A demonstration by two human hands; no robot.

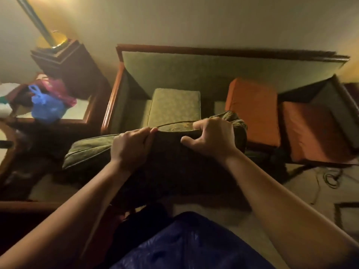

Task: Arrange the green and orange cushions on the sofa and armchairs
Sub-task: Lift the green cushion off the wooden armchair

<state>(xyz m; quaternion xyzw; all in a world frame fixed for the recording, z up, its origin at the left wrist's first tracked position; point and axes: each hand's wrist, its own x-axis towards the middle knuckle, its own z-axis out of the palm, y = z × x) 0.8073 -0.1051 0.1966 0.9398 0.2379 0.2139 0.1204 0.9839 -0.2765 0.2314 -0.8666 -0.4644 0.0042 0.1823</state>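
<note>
Large green cushion (91,150) with piped edge held flat in front of sofa (194,68), top edge gripped by both hands, left end sagging
Small green patterned cushion (174,106) upright on sofa seat, left of centre
Orange cushion (252,111) leaning against sofa back, right of centre
Second orange cushion (310,134) just beside it, against right armrest, tilted

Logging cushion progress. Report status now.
Left hand and right hand both gripping the large green cushion by its top edge. Small green cushion and two orange cushions on the sofa ahead.
</note>
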